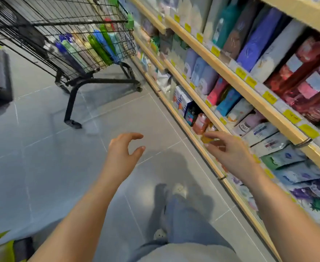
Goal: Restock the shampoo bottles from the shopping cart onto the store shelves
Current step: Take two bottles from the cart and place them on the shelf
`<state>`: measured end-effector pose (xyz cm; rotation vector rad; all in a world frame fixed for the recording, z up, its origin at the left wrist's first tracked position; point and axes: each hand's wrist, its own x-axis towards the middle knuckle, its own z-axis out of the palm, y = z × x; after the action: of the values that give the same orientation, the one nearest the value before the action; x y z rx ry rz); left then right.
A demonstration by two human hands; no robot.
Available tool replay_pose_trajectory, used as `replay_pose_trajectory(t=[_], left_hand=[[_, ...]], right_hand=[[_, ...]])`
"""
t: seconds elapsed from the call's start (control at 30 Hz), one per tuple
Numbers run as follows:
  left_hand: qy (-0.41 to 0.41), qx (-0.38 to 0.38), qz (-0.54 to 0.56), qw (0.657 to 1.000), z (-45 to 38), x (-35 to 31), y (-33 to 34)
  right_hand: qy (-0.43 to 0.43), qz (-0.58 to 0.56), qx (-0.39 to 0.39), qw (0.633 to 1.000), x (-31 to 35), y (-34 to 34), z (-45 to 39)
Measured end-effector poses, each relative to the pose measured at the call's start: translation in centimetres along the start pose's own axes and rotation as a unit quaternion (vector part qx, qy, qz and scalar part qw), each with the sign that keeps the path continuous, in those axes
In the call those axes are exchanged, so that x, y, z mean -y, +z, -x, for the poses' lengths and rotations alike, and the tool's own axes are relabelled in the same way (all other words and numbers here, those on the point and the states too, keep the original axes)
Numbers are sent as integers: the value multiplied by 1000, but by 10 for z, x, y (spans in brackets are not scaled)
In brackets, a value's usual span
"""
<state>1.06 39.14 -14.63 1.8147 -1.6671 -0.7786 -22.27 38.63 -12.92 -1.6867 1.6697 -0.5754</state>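
Observation:
A black wire shopping cart (42, 31) stands at the upper left and holds several coloured shampoo bottles (98, 46), green, blue and pale. My left hand (123, 154) hovers over the floor tiles with its fingers loosely curved and holds nothing. My right hand (231, 154) reaches to the low shelf on the right. Its thumb and forefinger pinch a small amber bottle (206, 139) at the shelf's front edge, next to a pink-orange bottle (200, 123). The picture is blurred by motion.
Wooden shelves (236, 82) with yellow price tags run along the right, packed with bottles, boxes and soft packs. Grey floor tiles (60, 157) lie between me and the cart. A dark low display (2, 78) sits at the far left. My legs and shoes show below.

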Motion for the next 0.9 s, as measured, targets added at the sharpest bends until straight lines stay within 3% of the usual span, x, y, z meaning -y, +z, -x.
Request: replay_pose_trajectory(t=[0.3,0.53,0.9], left_hand=[[-94,-42,13,995,-126,45,-51],[-131,-57,8,990,-271,42,-100],[-131,-24,33,990,-417,85,-142]], right_hand=[[-5,-19,145,989,48,45,-163],[-35,-21,173,984,103,48,-322],[-17,-5,178,984,159,79,-464]])
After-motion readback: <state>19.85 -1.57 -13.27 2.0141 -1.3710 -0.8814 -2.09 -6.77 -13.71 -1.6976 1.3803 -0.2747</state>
